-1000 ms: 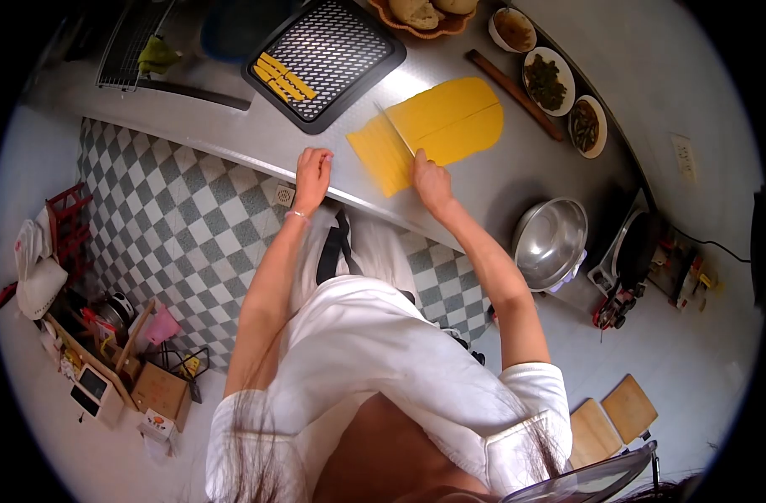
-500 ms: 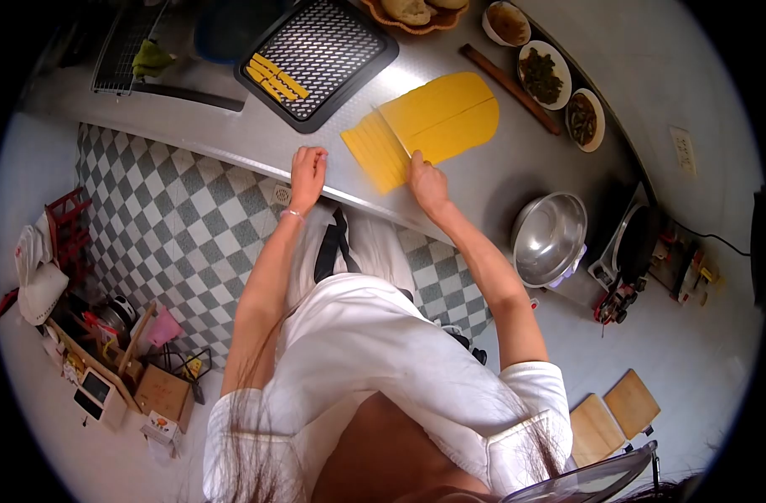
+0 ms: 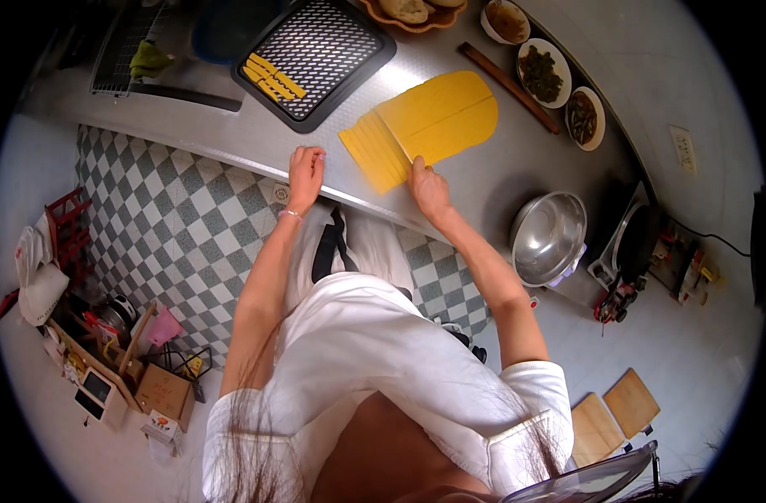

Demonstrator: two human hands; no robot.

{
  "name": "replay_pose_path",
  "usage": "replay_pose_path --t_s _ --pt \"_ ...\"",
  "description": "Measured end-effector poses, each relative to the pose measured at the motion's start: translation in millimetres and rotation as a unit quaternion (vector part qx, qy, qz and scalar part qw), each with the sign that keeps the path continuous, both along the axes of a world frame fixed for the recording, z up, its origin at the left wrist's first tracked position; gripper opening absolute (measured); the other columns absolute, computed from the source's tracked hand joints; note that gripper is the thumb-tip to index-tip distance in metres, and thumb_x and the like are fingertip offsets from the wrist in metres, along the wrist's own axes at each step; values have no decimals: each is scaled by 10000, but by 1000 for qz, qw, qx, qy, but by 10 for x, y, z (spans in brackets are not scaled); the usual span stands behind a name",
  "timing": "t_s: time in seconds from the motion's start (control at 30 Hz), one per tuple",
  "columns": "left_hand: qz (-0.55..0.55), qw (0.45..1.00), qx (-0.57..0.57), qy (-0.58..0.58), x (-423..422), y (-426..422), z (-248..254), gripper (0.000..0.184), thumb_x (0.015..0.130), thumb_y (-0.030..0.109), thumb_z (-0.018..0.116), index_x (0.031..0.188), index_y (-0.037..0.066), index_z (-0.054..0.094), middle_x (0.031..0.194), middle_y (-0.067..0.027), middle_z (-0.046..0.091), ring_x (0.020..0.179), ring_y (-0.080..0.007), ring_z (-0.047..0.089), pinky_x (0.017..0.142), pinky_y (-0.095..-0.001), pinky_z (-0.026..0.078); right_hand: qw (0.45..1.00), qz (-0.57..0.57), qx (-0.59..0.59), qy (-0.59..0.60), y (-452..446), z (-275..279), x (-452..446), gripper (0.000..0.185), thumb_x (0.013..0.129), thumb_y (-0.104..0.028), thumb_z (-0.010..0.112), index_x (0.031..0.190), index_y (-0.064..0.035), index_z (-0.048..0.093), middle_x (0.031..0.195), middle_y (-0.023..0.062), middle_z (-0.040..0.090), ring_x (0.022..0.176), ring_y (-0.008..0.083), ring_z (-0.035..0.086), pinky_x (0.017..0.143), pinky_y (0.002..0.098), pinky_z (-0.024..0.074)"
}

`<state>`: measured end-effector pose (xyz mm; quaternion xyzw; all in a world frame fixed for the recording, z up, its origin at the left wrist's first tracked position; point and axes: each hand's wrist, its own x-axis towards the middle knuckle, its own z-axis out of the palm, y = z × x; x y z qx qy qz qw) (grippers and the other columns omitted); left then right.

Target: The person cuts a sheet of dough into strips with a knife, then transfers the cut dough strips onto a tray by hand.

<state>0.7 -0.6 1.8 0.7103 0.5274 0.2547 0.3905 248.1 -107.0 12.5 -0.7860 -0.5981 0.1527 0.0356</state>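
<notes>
Noted at far left, on the floor, a red rack (image 3: 67, 222) and, farther right, a cardboard box (image 3: 163, 391). Observed on the counter (image 3: 224, 138) a green cloth (image 3: 151, 59) at the side of a wire rack (image 3: 111, 63). Found next a black tray (image 3: 314, 116) with a perforated base, bearing a few yellow strips (image 3: 274, 77) near its left side.

Recorded the left hand (image 3: 306, 178) at the counter's front edge, below the tray: fingers loosely curled, partly open, with nothing seen in the grasp. Located the yellow dough sheet (image 3: 446, 116) flat on the counter, right of the tray and apart from it. Observed close parallel lines across its left part and one long line along its right part. Noted a knife (image 3: 393, 136) laid slantwise across the sheet, thin edge upward in view. Found the right hand (image 3: 430, 186) closed around the knife's near end, at the sheet's front side.

Noted behind the sheet a basket (image 3: 416, 28) of pale buns, then a wooden stick (image 3: 509, 88) beside three bowls of food. Recorded at right a metal bowl (image 3: 549, 239).
</notes>
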Motion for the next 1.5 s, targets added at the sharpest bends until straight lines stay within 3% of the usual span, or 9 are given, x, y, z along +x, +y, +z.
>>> replay_pose_path --t_s 0.33,0.63,0.73,0.83,0.93,1.03,1.23,1.33,1.5 --pt "-10 1000 28 6 -27 9 -10 75 864 62 525 896 43 590 814 -108 515 766 -256 512 714 -344 417 1000 5 18 16 -73 -50 42 182 878 -213 531 853 -49 455 602 179 591 521 377 591 462 460 490" --pt "-6 1000 5 -4 -14 -1 18 75 865 60 521 898 44 587 811 -106 514 771 -252 513 716 -342 417 999 -19 -28 37 -195 88 41 192 892 -222 514 874 -41 452 727 203 614 596 395 602 521 481 499" --pt "-8 1000 6 -6 -20 1 -26 77 867 64 521 900 44 588 813 -106 513 774 -250 512 718 -342 417 999 6 -27 29 -205 82 70 142 880 -195 471 905 -58 449 737 172 618 598 351 631 512 428 528" --pt "-5 1000 3 -9 -26 -1 -30 81 866 66 521 903 44 590 818 -106 514 776 -249 512 718 -342 416 999 -4 -16 35 -241 6 73 193 894 -228 505 876 -44 451 705 197 607 591 390 606 501 478 498" --pt "-22 999 22 15 -45 4 -65 109 896 86 511 934 25 593 842 -87 513 745 -201 508 695 -297 429 1000 -1 -1 28 -286 126 62 198 897 -235 500 879 -43 454 694 187 604 586 374 610 482 463 497" --pt "-18 1000 16 3 -32 4 0 88 856 54 519 906 38 589 818 -105 514 779 -251 511 726 -344 414 999 -24 8 22 -354 6 46 204 898 -241 499 895 -42 457 714 180 608 573 362 608 468 452 495" --pt "-13 1000 -9 -9 -51 12 -71 92 854 51 520 914 35 589 832 -108 517 794 -256 508 736 -347 412 998 2 9 54 -510 -27 92 185 905 -237 471 933 -54 475 772 194 620 656 376 626 599 485 513" --pt "-28 999 42 12 -57 20 -93 116 888 81 511 931 12 594 841 -96 510 736 -193 511 675 -290 426 989 -74 -65 112 -836 200 208 201 917 -249 462 925 -48 471 814 214 616 676 418 602 598 517 487" --pt "-27 999 31 6 -59 23 -93 110 888 79 510 922 10 589 824 -94 495 722 -199 502 675 -296 420 991 -86 -38 99 -892 578 326 219 938 -269 449 952 -51 436 776 237 598 672 452 570 564 541 437"
